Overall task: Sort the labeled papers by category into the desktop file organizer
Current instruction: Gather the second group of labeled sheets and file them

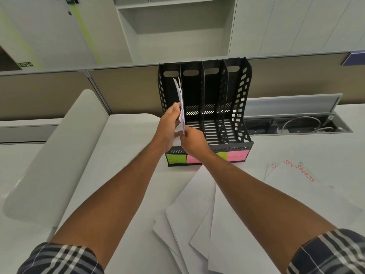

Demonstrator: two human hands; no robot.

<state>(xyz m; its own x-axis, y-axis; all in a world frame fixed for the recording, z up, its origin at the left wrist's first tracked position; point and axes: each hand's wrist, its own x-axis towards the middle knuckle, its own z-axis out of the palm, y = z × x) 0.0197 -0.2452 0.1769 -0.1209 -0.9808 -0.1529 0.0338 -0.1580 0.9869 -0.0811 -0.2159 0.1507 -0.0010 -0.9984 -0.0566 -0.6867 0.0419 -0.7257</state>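
- While the white tabletop (126,155) at the far left carries nothing to sort, the work sits at the black file organizer (205,107) standing upright against the partition, four slots wide.
- Coloured labels run along its front base: the leftmost green label (176,159) reads "HR", the next two are partly hidden behind the wrists, and the rightmost pink label (238,156) is too blurred to read with confidence.
- Left hand (169,123) holds a thin sheaf of papers (180,103) on edge, its grip clamped on the sheaf's left face, at the divider between the first and second slots.
- Right hand (192,140) has its grip pinched on the sheaf's lower edge, just beside the left hand.
- Judged from this, the step in hand is seating one category's sheets into a slot; whether the first or second, I cannot tell.
- Next move calls for guiding the bottom edge down past the divider, then letting go with both hands so the sheets lean back without curling.
- Loose white sheets (199,214) lie fanned on the tabletop under the right forearm, their labels not visible.
- Further right, sheets marked "SPORTS" (304,174) in red lie overlapped, well apart from the organizer, so sorting seems far from finished.
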